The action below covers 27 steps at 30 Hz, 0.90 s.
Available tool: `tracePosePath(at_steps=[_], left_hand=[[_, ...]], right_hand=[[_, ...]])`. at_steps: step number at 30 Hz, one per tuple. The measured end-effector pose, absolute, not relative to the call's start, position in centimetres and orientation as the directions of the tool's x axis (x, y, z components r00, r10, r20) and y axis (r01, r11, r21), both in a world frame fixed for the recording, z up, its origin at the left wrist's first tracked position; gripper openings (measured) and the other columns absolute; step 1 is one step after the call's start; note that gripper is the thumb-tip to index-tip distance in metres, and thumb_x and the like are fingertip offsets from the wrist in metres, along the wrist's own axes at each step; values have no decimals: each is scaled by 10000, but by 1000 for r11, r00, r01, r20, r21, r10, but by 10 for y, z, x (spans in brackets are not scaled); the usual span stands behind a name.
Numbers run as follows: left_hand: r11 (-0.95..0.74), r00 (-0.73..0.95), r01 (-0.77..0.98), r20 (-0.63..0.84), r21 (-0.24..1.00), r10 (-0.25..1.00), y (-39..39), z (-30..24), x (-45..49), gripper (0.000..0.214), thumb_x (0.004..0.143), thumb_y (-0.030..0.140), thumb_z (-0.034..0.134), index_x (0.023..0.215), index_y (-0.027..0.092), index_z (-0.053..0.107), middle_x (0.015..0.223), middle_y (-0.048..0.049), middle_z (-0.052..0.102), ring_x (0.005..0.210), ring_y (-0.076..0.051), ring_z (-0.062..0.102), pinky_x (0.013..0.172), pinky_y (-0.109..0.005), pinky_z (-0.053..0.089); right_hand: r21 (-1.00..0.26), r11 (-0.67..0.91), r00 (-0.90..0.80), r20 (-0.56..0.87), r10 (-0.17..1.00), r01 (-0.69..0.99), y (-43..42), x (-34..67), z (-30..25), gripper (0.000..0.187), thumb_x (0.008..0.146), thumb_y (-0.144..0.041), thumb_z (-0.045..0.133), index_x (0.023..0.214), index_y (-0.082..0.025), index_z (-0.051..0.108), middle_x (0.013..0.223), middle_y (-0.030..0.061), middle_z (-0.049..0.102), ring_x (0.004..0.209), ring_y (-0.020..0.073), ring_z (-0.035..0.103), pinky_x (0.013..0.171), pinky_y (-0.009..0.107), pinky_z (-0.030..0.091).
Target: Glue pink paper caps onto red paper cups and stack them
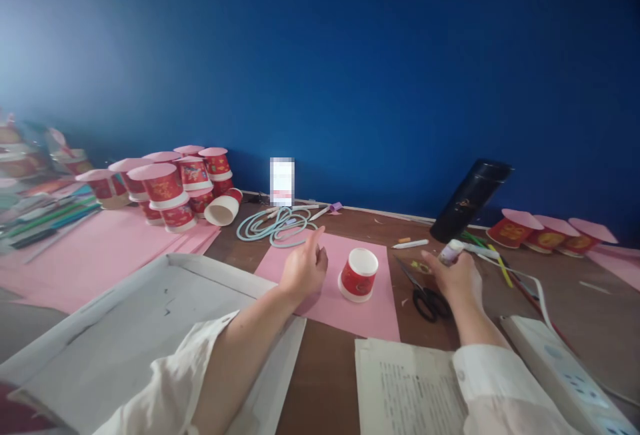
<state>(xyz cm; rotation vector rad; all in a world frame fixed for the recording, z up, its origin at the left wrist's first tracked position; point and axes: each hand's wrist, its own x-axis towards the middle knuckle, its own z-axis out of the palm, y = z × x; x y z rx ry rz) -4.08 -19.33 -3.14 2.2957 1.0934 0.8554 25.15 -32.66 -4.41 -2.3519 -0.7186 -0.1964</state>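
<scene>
A red paper cup (358, 281) stands on a sheet of pink paper (383, 318), its wider white rim down and its pale round base up. Just left of the cup, my left hand (304, 267) hovers over or rests on the paper's left part; which one I cannot tell. Its index finger is stretched out, the other fingers are partly curled, and nothing shows in it. My right hand (457, 281) is closed around a glue stick (451, 253), whose whitish end sticks up. Black-handled scissors (425, 300) lie beside that hand, on the brown table.
Red cups topped with pink paper (157, 185) stand stacked at left; several more (515, 227) sit at right. A black bottle (470, 198) leans near the blue wall. Coiled cable (274, 227), a white tray-like box (145, 308), printed pages (400, 381) and a power strip (565, 371) lie around.
</scene>
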Motion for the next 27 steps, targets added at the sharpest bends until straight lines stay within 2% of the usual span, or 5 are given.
tracePosePath(at_steps=[5,11,14,19,27], left_hand=[[-579,488,507,341,638,803,-195,-29,-42,480,914,269,400,1387,184,398,672,27,575,607,-148,544,588,-260,362],[-645,531,256,453,720,716,-202,-28,-44,567,938,433,418,1426,162,314,908,-36,627,789,-151,583,748,-292,468],[-614,628,158,401,773,667,-208,-29,-39,821,827,526,593,1471,167,232,1195,-128,578,1048,-215,562,890,-361,478],[-507,734,255,176,823,655,-221,-29,-28,1198,568,549,807,1502,167,162,1393,-197,450,1285,-347,423,1039,-514,377],[-490,731,297,135,820,668,-230,-22,-27,802,641,419,772,1344,222,440,1279,-111,580,1155,-307,557,962,-425,450]], right_hand=[[-650,-594,872,255,418,474,-327,249,-35,323,716,-396,607,914,-151,675,825,160,677,928,396,610,793,459,423],[-885,-283,884,240,401,369,-330,220,-16,430,739,-554,650,951,-183,696,773,83,673,784,277,615,665,360,456],[-982,15,854,170,492,187,-326,196,-14,509,703,-582,706,1009,-177,690,858,62,657,637,164,539,454,240,349],[-976,214,742,117,660,-36,-322,164,-9,455,704,-515,755,992,-164,724,854,60,637,652,128,506,437,210,338],[-965,216,667,63,743,-149,-327,147,-9,384,706,-439,793,994,-195,723,808,26,660,636,129,553,503,229,427]])
